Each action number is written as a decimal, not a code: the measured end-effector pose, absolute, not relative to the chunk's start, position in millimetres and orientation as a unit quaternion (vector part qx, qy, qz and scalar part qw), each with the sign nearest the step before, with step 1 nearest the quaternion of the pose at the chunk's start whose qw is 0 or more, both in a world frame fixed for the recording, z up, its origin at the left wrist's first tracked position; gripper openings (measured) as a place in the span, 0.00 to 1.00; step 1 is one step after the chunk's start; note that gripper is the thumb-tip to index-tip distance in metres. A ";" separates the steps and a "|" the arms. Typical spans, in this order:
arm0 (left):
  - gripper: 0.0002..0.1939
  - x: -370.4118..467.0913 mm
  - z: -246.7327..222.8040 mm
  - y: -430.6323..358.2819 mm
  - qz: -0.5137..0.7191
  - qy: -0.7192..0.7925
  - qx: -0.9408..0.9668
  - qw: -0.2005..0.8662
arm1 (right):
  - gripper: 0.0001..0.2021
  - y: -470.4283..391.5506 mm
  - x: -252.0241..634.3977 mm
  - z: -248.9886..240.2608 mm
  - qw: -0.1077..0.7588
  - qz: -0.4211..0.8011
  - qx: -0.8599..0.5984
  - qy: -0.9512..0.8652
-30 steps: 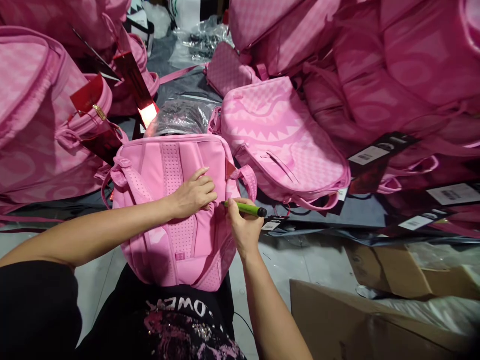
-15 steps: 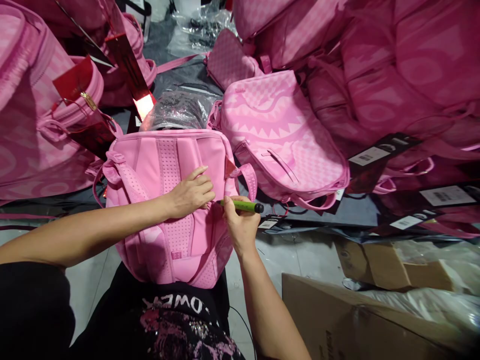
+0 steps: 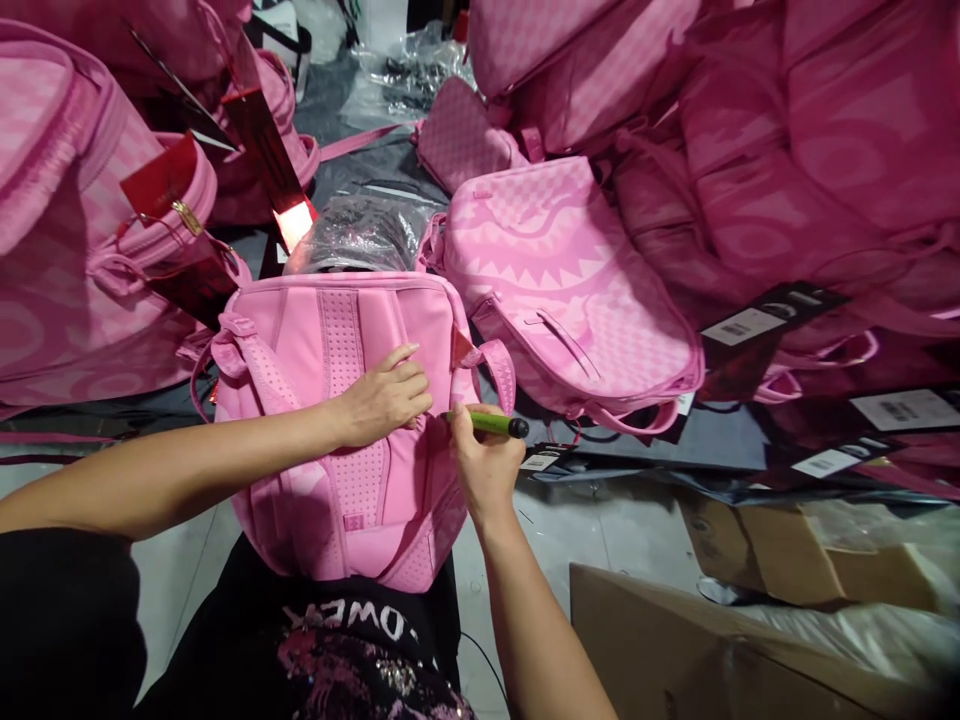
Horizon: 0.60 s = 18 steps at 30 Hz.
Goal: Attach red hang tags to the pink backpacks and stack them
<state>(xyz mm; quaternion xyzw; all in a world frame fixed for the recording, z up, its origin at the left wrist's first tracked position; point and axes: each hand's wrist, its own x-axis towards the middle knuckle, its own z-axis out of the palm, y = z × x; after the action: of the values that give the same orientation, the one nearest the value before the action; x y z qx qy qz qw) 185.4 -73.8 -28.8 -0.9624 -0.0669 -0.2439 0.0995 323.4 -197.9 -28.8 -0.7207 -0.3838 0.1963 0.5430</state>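
Note:
A pink backpack (image 3: 300, 290) stands at the table edge against my lap, its padded back panel and straps facing me. My left hand (image 3: 390, 398) lies on that panel, fingers bent and pressed together near the right-hand padding; whether they pinch some fabric is hidden. In my right hand (image 3: 487, 455) is a green pen (image 3: 491, 423) with a black end, held between thumb and fingers. Its tip points left and meets the backpack's right side, close to my left fingertips.
Another pink backpack (image 3: 547, 270) with a shark-mouth print lies to the right. More pink bags (image 3: 795, 150) with tags are piled at right and left (image 3: 45, 280). Behind is clear plastic wrap (image 3: 364, 232). Cardboard boxes (image 3: 675, 640) stand at lower right.
The view has shifted slightly, so everything sits a little lower in the picture. Both hands keep nearly the same place on the backpack, and the pen remains in my right hand.

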 end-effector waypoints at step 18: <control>0.17 197.2 65.4 -34.2 0.006 -0.127 -0.991 0.041 | 0.19 -218.7 332.0 -34.3 0.518 0.090 -0.634 -0.567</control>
<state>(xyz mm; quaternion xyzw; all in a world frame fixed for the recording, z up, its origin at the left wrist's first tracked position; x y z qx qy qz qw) 197.2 -34.2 65.4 -0.9911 -0.1269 0.0056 0.0405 332.0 -218.7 -34.3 -0.6340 -0.5673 0.0903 0.5178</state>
